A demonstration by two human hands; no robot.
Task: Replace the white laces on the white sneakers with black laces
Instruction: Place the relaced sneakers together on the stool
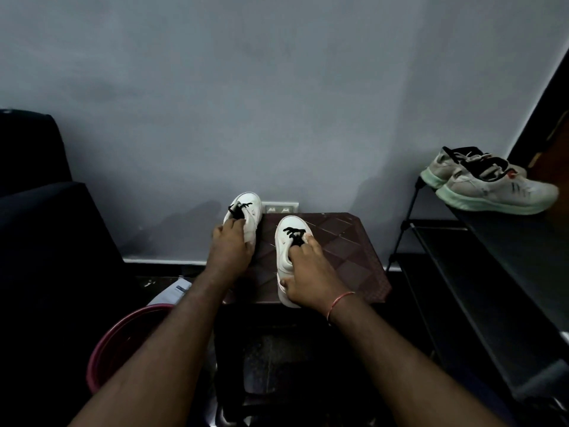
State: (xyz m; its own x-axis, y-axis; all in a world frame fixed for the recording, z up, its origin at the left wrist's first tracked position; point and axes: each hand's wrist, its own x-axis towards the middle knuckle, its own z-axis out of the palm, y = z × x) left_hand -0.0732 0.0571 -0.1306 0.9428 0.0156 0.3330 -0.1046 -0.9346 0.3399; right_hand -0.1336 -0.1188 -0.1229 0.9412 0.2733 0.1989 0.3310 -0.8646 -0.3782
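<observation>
Sneakers (284,257) look light and soft-sided, I judge, best held at the collar: my left hand (229,245) grips the left sneaker (250,208) at the stool's (348,241) edge, right hand (311,278) the right sneaker (292,222) on it.

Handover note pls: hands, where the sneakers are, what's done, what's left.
Left hand grips the left sneaker at the back left edge of the stool; whether it rests there is unclear.
Right hand grips the right sneaker, which sits on the stool, fingers at its laces.
Done: black laces show on both sneakers; no white laces in view.
Left: probably just checking the knots, which are too small to judge, and setting the pair down.
Another pair sits on the rack at right.
</observation>
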